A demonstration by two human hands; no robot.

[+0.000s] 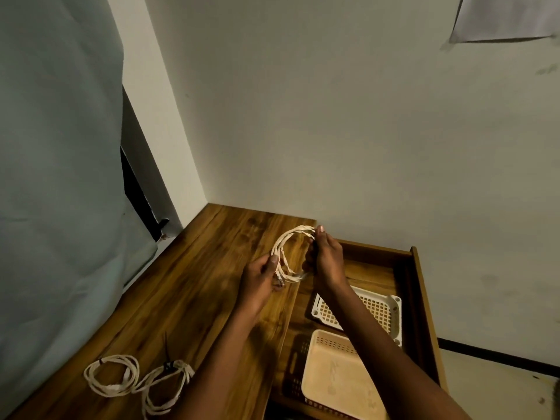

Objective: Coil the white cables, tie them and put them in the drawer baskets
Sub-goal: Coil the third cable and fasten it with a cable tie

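I hold a coiled white cable (286, 247) in the air above the wooden desk (197, 283), near the open drawer. My left hand (260, 278) grips the coil's left side where the plug ends hang. My right hand (325, 259) pinches the coil's right side, thumb up by its top. Two more white cable coils (112, 374) (169, 380) lie on the desk at the front left, each with a dark tie around it. In the open drawer (378, 268) sit a white mesh basket (381, 310) and a beige basket (333, 377), both without cables.
A black basket (295, 368) lies partly under the beige one. A grey-green curtain (60, 177) hangs at the left. The white wall stands close behind desk and drawer. A black strip (166, 347) lies by the tied coils.
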